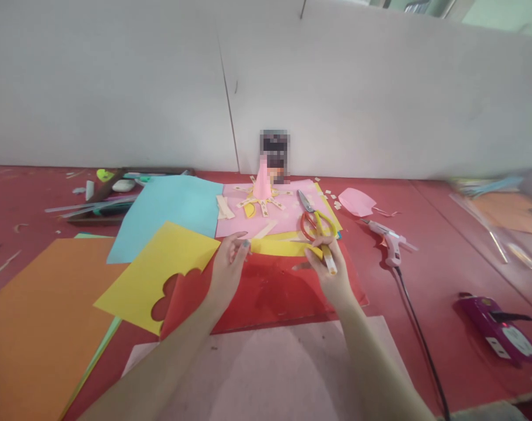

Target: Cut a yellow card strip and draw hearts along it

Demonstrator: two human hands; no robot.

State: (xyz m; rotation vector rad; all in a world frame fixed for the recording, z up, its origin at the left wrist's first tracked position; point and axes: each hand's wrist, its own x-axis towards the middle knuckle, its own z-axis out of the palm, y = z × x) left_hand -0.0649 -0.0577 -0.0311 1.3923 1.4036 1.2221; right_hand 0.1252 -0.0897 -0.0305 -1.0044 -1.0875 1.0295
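Observation:
A yellow paper strip (277, 247) stretches between my two hands over red paper (266, 286). My left hand (231, 260) pinches its left end between thumb and fingers. At the other end my right hand (329, 266) closes on the strip and also on a yellow and white pen-like stick (329, 260). Just beyond lie scissors (308, 204) with one red and one yellow handle. Behind the strip a pink paper cone (262, 181) stands upright, with patterned paper tabs (264, 208) spread around its base on a pink sheet (230, 225).
Yellow paper with a scalloped cutout (138, 286), blue paper (169, 210) and orange paper (41, 316) lie left, before a dark tray (94, 216). To the right are a pink glue gun (392, 242) with a cord, a pink paper piece (357, 202) and a purple power strip (494, 327).

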